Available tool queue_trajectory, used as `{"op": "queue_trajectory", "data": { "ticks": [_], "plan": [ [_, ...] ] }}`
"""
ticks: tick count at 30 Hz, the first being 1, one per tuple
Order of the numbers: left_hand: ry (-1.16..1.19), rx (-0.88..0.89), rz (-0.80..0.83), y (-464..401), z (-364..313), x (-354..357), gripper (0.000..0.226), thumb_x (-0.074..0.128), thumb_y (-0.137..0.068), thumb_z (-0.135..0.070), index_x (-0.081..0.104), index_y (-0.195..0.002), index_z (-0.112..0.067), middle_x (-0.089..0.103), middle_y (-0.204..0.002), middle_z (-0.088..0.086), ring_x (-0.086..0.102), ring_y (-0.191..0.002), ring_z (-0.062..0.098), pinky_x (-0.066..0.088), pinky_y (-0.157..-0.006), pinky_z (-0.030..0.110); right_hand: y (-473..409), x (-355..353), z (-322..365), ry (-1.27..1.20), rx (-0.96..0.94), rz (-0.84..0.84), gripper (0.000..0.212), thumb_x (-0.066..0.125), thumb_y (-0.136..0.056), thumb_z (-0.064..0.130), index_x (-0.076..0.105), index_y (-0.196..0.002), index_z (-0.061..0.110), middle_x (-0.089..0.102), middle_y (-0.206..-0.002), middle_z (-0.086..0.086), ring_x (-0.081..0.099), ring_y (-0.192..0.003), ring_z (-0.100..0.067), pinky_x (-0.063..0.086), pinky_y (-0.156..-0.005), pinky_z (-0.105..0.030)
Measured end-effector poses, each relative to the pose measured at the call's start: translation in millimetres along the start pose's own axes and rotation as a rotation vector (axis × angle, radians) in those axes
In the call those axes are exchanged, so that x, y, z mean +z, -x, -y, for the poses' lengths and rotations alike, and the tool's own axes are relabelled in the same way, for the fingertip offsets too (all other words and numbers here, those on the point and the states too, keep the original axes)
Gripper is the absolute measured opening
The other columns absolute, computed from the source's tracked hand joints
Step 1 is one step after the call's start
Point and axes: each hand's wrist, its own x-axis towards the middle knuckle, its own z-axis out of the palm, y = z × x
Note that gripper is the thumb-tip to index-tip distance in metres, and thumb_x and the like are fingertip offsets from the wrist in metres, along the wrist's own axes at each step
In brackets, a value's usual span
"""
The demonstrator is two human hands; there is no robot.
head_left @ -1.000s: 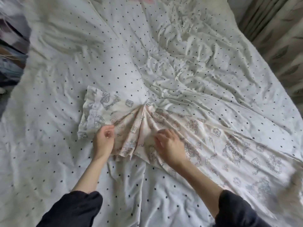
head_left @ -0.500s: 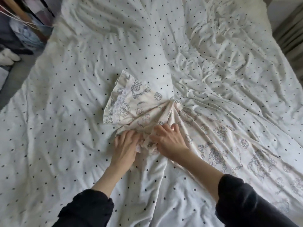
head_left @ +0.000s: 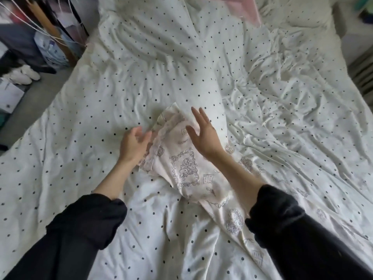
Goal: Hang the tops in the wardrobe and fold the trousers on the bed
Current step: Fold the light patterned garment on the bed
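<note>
A pair of thin cream trousers printed with grey line drawings and edged in lace [head_left: 182, 168] lies on the white, black-dotted duvet of the bed [head_left: 101, 110], bunched into a narrow ridge that runs from the lace-trimmed end near the middle of the bed down toward the lower right, where one part passes under the right forearm. The left hand [head_left: 134, 145] hovers just beside the lace edge, fingers loosely spread and holding nothing; whether it brushes the cloth cannot be told. The right hand [head_left: 203, 134] is raised over the far end of the garment, fingers straight and apart, also holding nothing. The cloth appears light, soft and limp: it creases readily, keeps no shape of its own, and would likely slide a little over the smooth duvet. The lace trim looks delicate and apt to snag. A sound hold would probably be a pinch at the two corners of the lace-trimmed end, or at the folded edge of the ridge, so that the fabric can be drawn flat before any fold. A pink cloth [head_left: 242, 7] lies at the head of the bed.
</note>
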Motion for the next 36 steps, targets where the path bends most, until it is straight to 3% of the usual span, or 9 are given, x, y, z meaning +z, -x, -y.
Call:
{"op": "queue_trajectory", "data": {
  "ticks": [3,8,13,18,22,24,28,33,36],
  "plan": [
    [-0.001,-0.062,0.139,-4.8,14.5,3.5,0.048,0.058,-0.09,-0.039,0.049,-0.127,-0.009,0.056,-0.113,0.004,0.056,-0.106,0.024,0.046,-0.092,0.038,41.3,18.8,-23.9,0.148,0.019,-0.017,0.052,0.039,-0.1,0.03,0.022,-0.149,0.024,0.01,-0.158,-0.002,0.033,-0.138,-0.024,0.024,-0.114,-0.041],
    [-0.037,-0.131,0.277,-6.0,32.7,18.4,0.033,0.061,-0.088,-0.039,0.052,-0.095,-0.007,0.051,-0.074,-0.001,0.049,-0.068,0.017,0.035,-0.053,0.024,106.0,48.1,-58.2,0.509,0.027,0.086,0.051,0.036,-0.099,0.04,0.025,-0.148,0.028,0.007,-0.159,-0.001,-0.002,-0.146,-0.019,-0.013,-0.115,-0.05],
    [-0.036,0.015,0.117,-10.2,31.6,13.8,0.03,0.064,-0.088,-0.029,0.057,-0.086,0.0,0.056,-0.075,0.008,0.048,-0.071,0.016,0.037,-0.056,0.022,96.2,49.2,-79.8,0.679,0.064,0.2,0.061,0.032,-0.095,0.053,0.011,-0.15,0.034,-0.005,-0.159,0.0,-0.009,-0.146,-0.022,-0.013,-0.11,-0.06],
    [-0.147,0.186,0.066,-2.0,7.4,5.4,0.029,0.059,-0.091,-0.021,0.054,-0.087,0.007,0.061,-0.081,0.028,0.044,-0.065,0.018,0.042,-0.061,0.039,79.9,43.3,-74.3,0.589,0.113,0.347,0.06,0.031,-0.095,0.056,0.011,-0.148,0.037,-0.005,-0.158,0.004,-0.009,-0.145,-0.017,-0.009,-0.111,-0.062],
    [-0.115,0.328,0.015,29.2,-28.4,10.8,0.022,0.056,-0.093,-0.018,0.059,-0.093,0.003,0.049,-0.057,0.004,0.033,-0.046,0.012,0.031,-0.048,0.026,88.0,12.3,-62.5,-0.027,0.237,0.108,0.043,0.04,-0.1,0.033,0.038,-0.142,0.023,0.031,-0.152,0.001,0.027,-0.14,-0.014,0.022,-0.115,-0.038],
    [-0.085,0.451,0.061,53.2,-51.8,19.9,0.017,0.057,-0.092,-0.015,0.065,-0.103,-0.004,0.061,-0.065,-0.008,0.048,-0.047,0.002,0.04,-0.05,0.015,101.7,-12.1,-59.9,-0.376,0.365,0.023,0.045,0.04,-0.098,0.037,0.043,-0.139,0.018,0.043,-0.145,-0.001,0.045,-0.127,-0.014,0.036,-0.106,-0.031],
    [-0.226,0.705,0.47,109.2,-79.7,70.0,0.029,0.055,-0.093,-0.017,0.063,-0.12,-0.013,0.062,-0.094,-0.007,0.051,-0.058,-0.003,0.044,-0.054,0.009,141.1,-55.7,-73.6,-0.811,0.577,-0.182,0.055,0.032,-0.093,0.05,0.046,-0.134,0.017,0.054,-0.13,-0.001,0.059,-0.108,-0.018,0.049,-0.09,-0.035],
    [-0.345,0.679,0.909,150.1,-68.8,120.4,0.036,0.047,-0.095,-0.031,0.052,-0.13,-0.024,0.06,-0.101,-0.008,0.045,-0.049,0.004,0.05,-0.049,0.018,171.4,-73.2,-93.6,-0.69,0.678,-0.44,0.043,0.038,-0.1,0.033,0.044,-0.136,0.01,0.053,-0.13,-0.007,0.061,-0.104,-0.022,0.052,-0.086,-0.038],
    [-0.157,0.598,0.623,133.6,-54.2,114.3,0.029,0.052,-0.093,-0.02,0.06,-0.121,-0.015,0.064,-0.106,0.0,0.05,-0.056,-0.002,0.052,-0.062,0.015,175.2,-63.7,-95.6,-0.143,0.536,-0.467,0.039,0.043,-0.099,0.022,0.047,-0.135,0.008,0.047,-0.139,-0.01,0.047,-0.126,-0.025,0.04,-0.104,-0.047]
  ]
}}
